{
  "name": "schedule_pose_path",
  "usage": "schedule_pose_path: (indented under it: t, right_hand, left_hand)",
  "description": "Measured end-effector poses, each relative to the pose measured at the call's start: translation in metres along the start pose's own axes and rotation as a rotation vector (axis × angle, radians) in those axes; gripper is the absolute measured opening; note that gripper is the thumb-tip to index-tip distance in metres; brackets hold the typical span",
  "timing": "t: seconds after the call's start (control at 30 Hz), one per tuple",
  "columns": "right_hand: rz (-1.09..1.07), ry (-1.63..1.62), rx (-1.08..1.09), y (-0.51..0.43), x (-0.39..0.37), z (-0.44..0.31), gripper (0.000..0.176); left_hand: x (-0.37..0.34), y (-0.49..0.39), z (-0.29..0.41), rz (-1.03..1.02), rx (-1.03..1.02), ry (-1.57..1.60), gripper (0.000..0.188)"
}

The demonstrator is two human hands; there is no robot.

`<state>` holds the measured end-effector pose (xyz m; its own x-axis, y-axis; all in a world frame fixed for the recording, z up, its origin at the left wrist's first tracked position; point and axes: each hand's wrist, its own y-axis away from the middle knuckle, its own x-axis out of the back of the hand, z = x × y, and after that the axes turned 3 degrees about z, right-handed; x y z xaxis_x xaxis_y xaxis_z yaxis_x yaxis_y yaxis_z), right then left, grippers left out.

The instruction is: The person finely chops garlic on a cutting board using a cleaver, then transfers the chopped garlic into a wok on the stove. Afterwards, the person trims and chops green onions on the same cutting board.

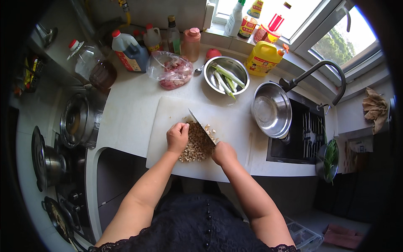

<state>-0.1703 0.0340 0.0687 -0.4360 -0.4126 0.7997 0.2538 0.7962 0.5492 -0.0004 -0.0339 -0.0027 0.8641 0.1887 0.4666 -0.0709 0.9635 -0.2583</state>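
My right hand point(224, 153) grips a kitchen knife point(201, 127), its blade slanting up and left across a pile of small diced pale-brown food point(195, 148), perhaps mushroom. The handle is hidden inside the fist. Left of the pile, my left hand point(177, 137) is curled with the thumb against the fingers, close to the blade; nothing shows in it. Both hands are over a white cutting board point(167, 116), which reaches the counter's front edge. A few loose bits lie beyond the blade.
Behind the board are a plastic bag of raw meat point(175, 74) and a steel bowl with scallion pieces point(231, 79). Another steel bowl point(271, 108) sits at the edge of the sink point(292, 141), under a dark faucet point(326, 64). A yellow jug point(263, 60) and several bottles line the back; pots point(52, 163) stand left.
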Motion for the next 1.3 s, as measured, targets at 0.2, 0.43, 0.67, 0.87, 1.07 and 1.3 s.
schedule_pose_path:
  t: [0.2,0.43,0.67,0.87,1.07,1.3]
  right_hand:
    - [0.08,-0.054,0.048,0.002,-0.003,0.007,0.021]
    - [0.095,-0.075,-0.083,0.009,0.007,0.016,0.023]
    - [0.051,-0.03,-0.078,0.013,0.001,0.022,0.021]
    - [0.114,-0.063,-0.027,0.026,0.001,0.02,0.021]
    - [0.037,-0.025,0.067,0.003,-0.002,-0.024,0.021]
    - [-0.103,0.082,-0.001,-0.007,0.0,-0.037,0.026]
  left_hand:
    - [0.01,0.003,0.002,-0.019,0.009,-0.015,0.02]
    - [0.007,0.005,0.006,-0.02,0.011,0.02,0.018]
    - [0.011,0.01,0.005,-0.045,0.062,0.002,0.016]
    - [0.021,0.007,-0.011,-0.034,0.072,0.004,0.013]
    - [0.021,0.007,-0.02,-0.021,0.065,0.001,0.01]
    - [0.03,0.009,-0.024,0.01,0.074,0.007,0.009]
